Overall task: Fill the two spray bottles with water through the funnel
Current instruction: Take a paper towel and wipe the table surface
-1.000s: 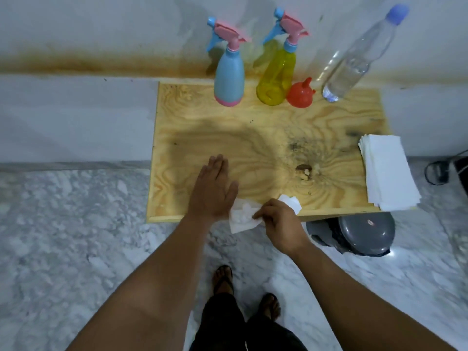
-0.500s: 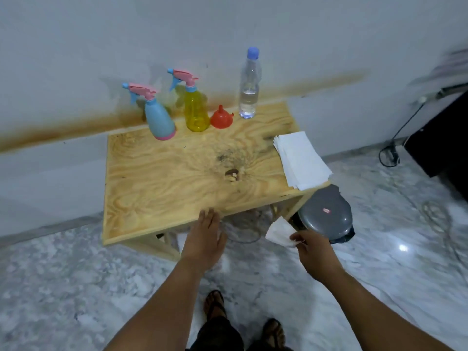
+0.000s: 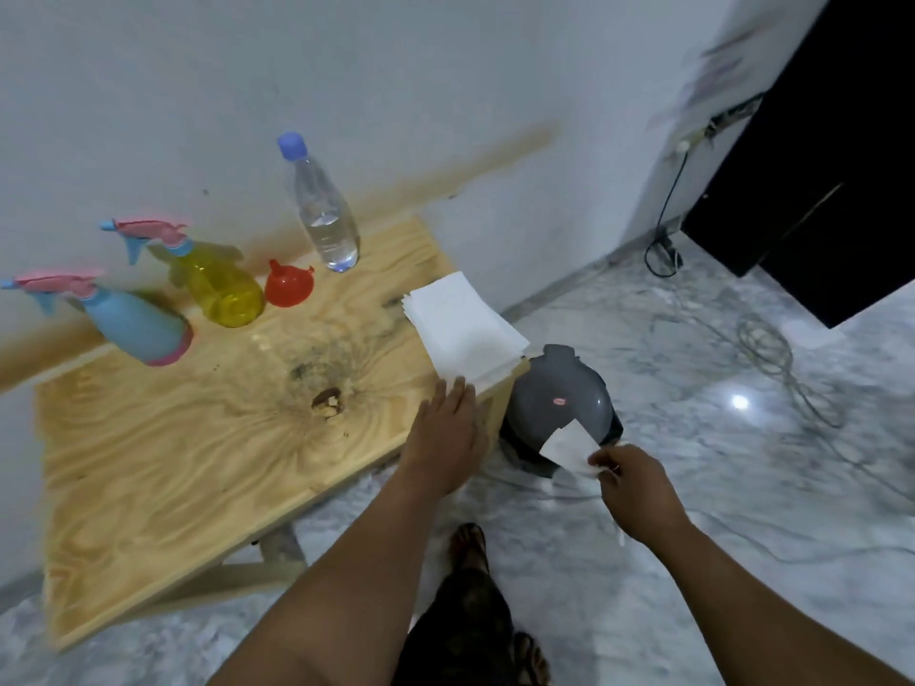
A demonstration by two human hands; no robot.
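1. The blue spray bottle (image 3: pixel 136 326), yellow spray bottle (image 3: pixel 223 284), red funnel (image 3: pixel 288 285) and water bottle (image 3: pixel 324 215) stand along the back of the wooden table (image 3: pixel 173 462), all capped.
2. The right hand (image 3: pixel 638 492) pinches a used tissue (image 3: pixel 569 445) over the grey bin (image 3: pixel 559 403); it should be dropped squarely in, clear of the rim.
3. The left hand (image 3: pixel 445 438) rests flat, fingers straight, by the tissue stack (image 3: pixel 463 329).
4. Marble floor, cables, stained wall.
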